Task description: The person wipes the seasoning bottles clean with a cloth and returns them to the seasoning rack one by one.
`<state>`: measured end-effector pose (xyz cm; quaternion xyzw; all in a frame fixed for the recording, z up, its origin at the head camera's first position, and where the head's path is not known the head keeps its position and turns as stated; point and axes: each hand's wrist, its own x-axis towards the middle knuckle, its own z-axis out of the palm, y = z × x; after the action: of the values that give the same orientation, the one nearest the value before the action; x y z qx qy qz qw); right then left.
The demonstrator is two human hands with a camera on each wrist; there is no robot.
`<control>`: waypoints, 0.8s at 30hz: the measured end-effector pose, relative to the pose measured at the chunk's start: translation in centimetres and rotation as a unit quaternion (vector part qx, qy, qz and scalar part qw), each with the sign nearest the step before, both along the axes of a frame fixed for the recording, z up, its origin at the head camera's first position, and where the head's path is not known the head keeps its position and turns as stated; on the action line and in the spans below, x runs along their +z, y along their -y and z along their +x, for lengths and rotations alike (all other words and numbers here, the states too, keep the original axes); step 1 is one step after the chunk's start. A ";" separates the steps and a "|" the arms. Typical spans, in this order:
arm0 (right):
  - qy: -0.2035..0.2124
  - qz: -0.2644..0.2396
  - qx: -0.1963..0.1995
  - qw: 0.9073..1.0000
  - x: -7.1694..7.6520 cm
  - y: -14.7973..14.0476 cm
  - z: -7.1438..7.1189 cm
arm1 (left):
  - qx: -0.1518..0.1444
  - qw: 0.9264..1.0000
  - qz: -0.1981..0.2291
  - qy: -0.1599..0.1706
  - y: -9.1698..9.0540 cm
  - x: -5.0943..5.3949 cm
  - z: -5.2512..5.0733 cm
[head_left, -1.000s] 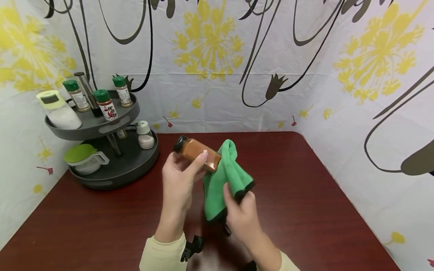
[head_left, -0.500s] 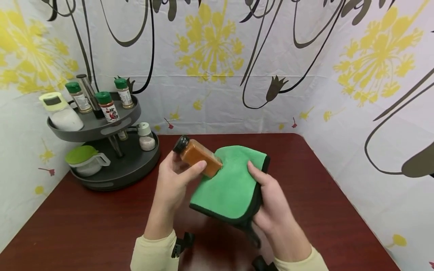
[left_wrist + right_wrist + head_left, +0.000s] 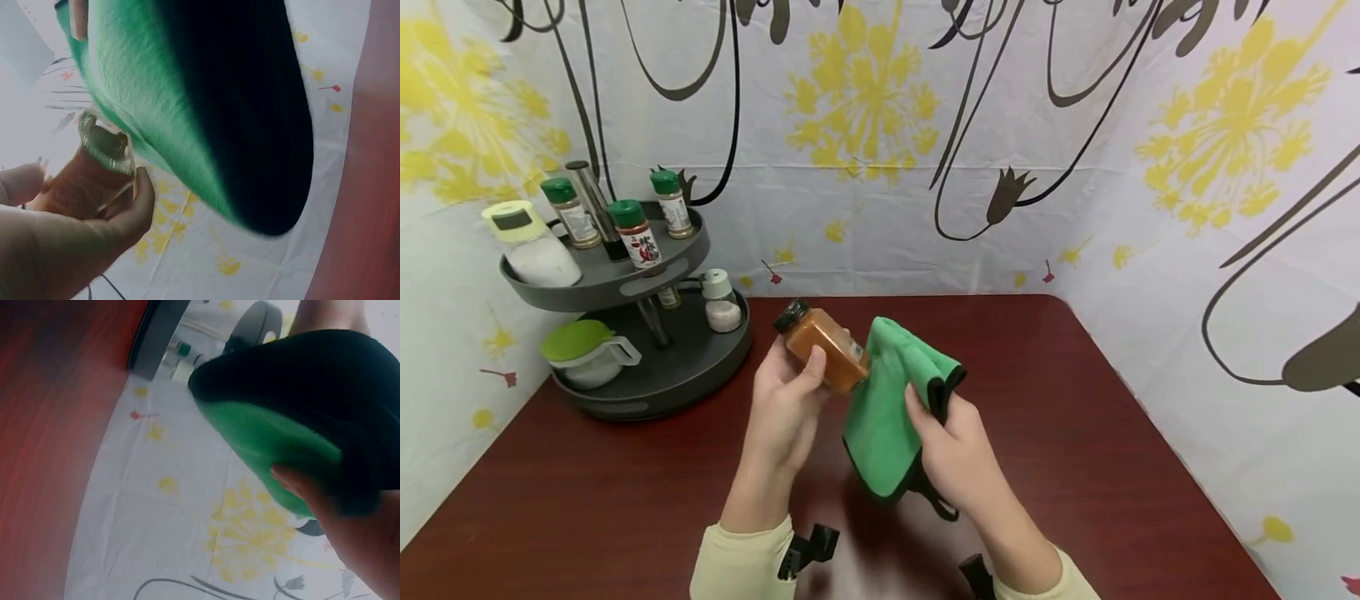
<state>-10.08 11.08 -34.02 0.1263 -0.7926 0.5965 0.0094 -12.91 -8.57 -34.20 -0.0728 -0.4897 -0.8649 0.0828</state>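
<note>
In the head view my left hand (image 3: 782,408) grips a clear spice jar (image 3: 823,346) with a black cap and orange-brown powder inside. It is tilted, cap toward the upper left and base toward the lower right. My right hand (image 3: 958,446) holds a folded green cloth (image 3: 887,417) with black edging and a dark loop, thumb on top. The cloth's upper left side meets the jar's base. The left wrist view shows the jar's clear base (image 3: 107,147) beside the cloth (image 3: 144,87). In the right wrist view the cloth (image 3: 262,434) hides the jar.
A two-tier dark grey rack (image 3: 662,375) stands at the table's back left. It bears several seasoning bottles, including a red-labelled one (image 3: 638,237), and a green-lidded pot (image 3: 580,350). The dark red table (image 3: 1060,417) meets a white flower-print curtain (image 3: 1075,208) behind and at the sides.
The cloth was bunched, then spread flat, and is folded again now. My right hand swung right and came partly back. The jar shifted slightly left and tilts more steeply.
</note>
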 end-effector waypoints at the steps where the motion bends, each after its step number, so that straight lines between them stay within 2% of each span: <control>1: 0.017 -0.011 -0.005 1.000 0.1 0.0 -0.1 | -0.016 1.000 0.008 -0.001 0.0 -0.1 0.0; 2: 0.026 -0.016 -0.005 1.000 0.0 0.0 -0.3 | -0.026 1.000 0.010 0.003 -0.1 -0.1 0.0; 4: 0.048 -0.025 0.000 0.999 0.0 0.0 -0.4 | -0.028 0.999 0.009 0.022 -0.3 -0.3 -0.1; 8: 0.083 -0.052 0.020 0.995 -0.4 0.3 -0.4 | 0.007 0.998 -0.025 0.058 -0.7 -0.6 -0.2; 12: 0.106 -0.070 0.041 0.991 -0.7 0.7 -0.6 | 0.021 0.994 -0.100 0.042 -0.8 -0.8 -0.4; 14: 0.111 -0.076 0.048 0.990 -0.8 0.8 -0.6 | 0.027 0.987 -0.156 0.027 -0.9 -0.8 -0.4; 18: 0.116 -0.109 0.048 0.986 -0.6 0.8 -0.6 | 0.051 0.966 -0.253 0.003 -1.1 -1.0 -0.3; 21: 0.107 -0.147 0.031 0.983 0.2 0.8 -0.5 | 0.065 0.956 -0.287 -0.008 -1.1 -1.3 -0.3; 24: 0.073 -0.175 0.009 0.982 1.0 0.6 -0.3 | 0.054 0.954 -0.295 -0.017 -1.1 -1.7 -0.4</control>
<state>-10.41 10.50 -32.98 0.0858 -0.6732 0.7337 -0.0319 -13.30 -7.44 -35.89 -0.0816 -0.7252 -0.6744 0.1127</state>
